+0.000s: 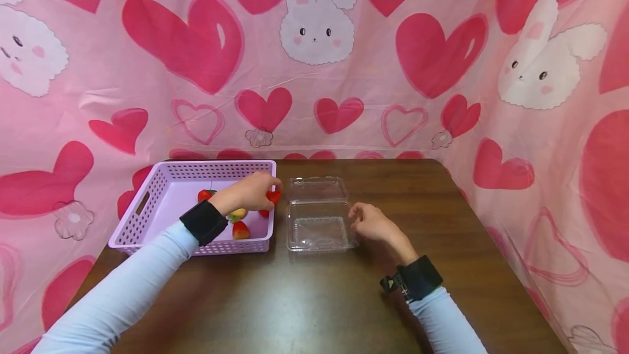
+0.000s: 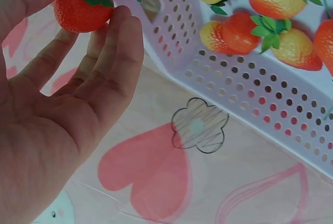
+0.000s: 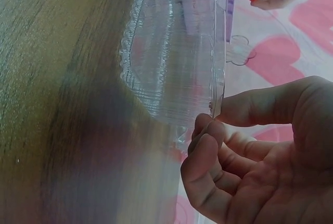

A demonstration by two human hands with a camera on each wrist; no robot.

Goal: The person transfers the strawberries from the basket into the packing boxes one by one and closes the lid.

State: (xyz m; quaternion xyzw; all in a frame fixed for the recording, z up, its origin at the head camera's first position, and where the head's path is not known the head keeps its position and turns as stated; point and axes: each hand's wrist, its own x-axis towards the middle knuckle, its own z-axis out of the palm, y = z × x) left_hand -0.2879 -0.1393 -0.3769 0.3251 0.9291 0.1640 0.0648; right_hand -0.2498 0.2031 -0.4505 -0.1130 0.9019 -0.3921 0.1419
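Note:
My left hand (image 1: 253,190) holds a red toy strawberry (image 2: 83,10) with green leaves and a stem between thumb and fingers, raised over the right rim of the lilac basket (image 1: 167,212). Inside the basket, beneath that hand, lie several more strawberries; one red-and-yellow strawberry (image 1: 241,230) shows near the front wall. Right of the basket, a clear plastic clamshell box (image 1: 300,239) lies with its lid (image 1: 316,190) folded back. At its right edge, my right hand (image 1: 373,223) pinches the rim between thumb and curled fingers, as the right wrist view shows.
The brown wooden table (image 1: 314,299) carries both containers. A pink cloth (image 1: 314,81) printed with hearts and rabbits hangs behind the table and along its sides. A narrow strip of tabletop separates basket and box.

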